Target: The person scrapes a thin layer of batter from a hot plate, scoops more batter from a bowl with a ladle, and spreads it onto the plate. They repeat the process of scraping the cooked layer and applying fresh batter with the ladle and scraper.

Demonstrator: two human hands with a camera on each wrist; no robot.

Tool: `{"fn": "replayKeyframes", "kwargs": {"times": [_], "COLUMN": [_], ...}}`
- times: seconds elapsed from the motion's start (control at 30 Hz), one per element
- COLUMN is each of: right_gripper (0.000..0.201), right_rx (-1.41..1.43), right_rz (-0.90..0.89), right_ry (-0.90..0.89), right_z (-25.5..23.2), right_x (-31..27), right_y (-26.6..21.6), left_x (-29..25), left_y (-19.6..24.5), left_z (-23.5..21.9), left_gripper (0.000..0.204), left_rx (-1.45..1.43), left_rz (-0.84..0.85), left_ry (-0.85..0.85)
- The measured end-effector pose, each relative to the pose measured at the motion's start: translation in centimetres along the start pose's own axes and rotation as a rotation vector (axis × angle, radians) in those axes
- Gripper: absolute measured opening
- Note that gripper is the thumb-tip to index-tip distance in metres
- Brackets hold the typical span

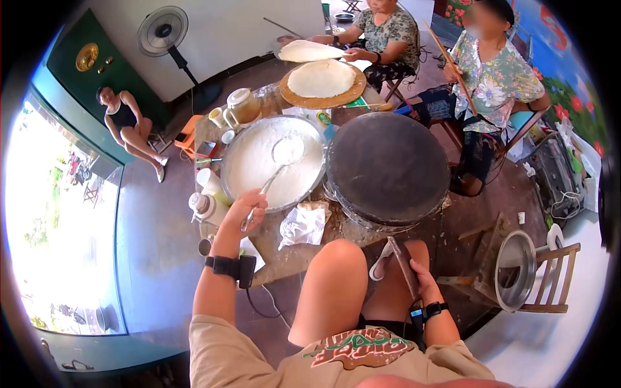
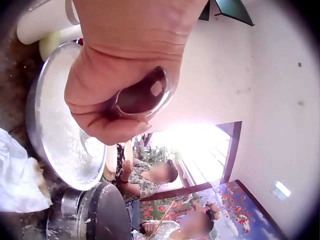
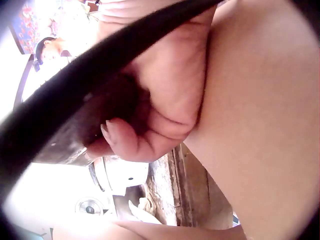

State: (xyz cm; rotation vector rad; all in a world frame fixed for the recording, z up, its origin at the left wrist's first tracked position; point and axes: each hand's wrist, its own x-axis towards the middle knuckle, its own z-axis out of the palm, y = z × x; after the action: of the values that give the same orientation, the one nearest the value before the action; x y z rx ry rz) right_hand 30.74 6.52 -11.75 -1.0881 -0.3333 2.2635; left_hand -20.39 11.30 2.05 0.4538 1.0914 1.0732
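Observation:
My left hand (image 1: 250, 211) grips the handle of a metal ladle (image 1: 288, 150), whose bowl rests in white batter (image 1: 249, 161) inside a wide metal basin. In the left wrist view the fingers of my left hand (image 2: 110, 95) curl round the handle's rounded end. Low over my thigh, my right hand (image 1: 424, 284) holds a flat dark board (image 1: 404, 266) by its edge; in the right wrist view, my right hand (image 3: 165, 95) has its fingers bent round the board. A round black griddle (image 1: 388, 168) stands right of the basin.
A crumpled white cloth (image 1: 304, 225) lies before the basin. Jugs (image 1: 243, 107) and bottles (image 1: 206, 205) stand left of it. Behind is a flatbread on a round board (image 1: 352, 97). Two people sit across the table, one holding a flatbread (image 1: 310, 52), the other a stick. A metal basin (image 1: 515, 291) sits at right.

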Motion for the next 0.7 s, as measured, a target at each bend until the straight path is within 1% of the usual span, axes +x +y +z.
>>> {"fn": "replayKeyframes", "kwargs": {"times": [0.07,0.2,0.3,0.4,0.5,0.63,0.7], "right_gripper": [0.032,0.03,0.03,0.031,0.032,0.032,0.031], "right_rx": [-0.005,-0.075,-0.088,-0.101,-0.09,-0.086,-0.074], "right_rz": [0.012,0.009,0.024,0.026,0.031,0.03,0.023], "right_ry": [-0.003,0.062,0.078,0.083,0.067,0.076,0.043], "right_z": [-0.9,-0.2,-0.9,-1.8,-1.6,-1.0,-0.9], "right_x": [0.7,0.7,1.0,1.3,1.2,0.9,0.8], "right_y": [0.3,0.2,0.6,0.8,0.7,0.6,0.5], "left_x": [-0.7,-2.8,-5.0,-6.8,-9.2,-11.9,-13.3], "left_y": [-0.7,-1.9,-2.1,-2.2,-1.9,-0.2,1.2], "left_z": [-0.6,-1.4,-0.9,-1.5,-1.5,-2.6,-1.8], "left_gripper": [0.021,0.024,0.027,0.031,0.01,0.007,0.007], "left_rx": [0.015,0.02,0.022,0.053,-0.003,-0.18,-0.18], "left_rz": [-0.015,-0.015,-0.032,-0.06,-0.04,-0.085,-0.081], "left_ry": [0.026,0.036,0.13,0.125,0.176,0.13,0.189]}}
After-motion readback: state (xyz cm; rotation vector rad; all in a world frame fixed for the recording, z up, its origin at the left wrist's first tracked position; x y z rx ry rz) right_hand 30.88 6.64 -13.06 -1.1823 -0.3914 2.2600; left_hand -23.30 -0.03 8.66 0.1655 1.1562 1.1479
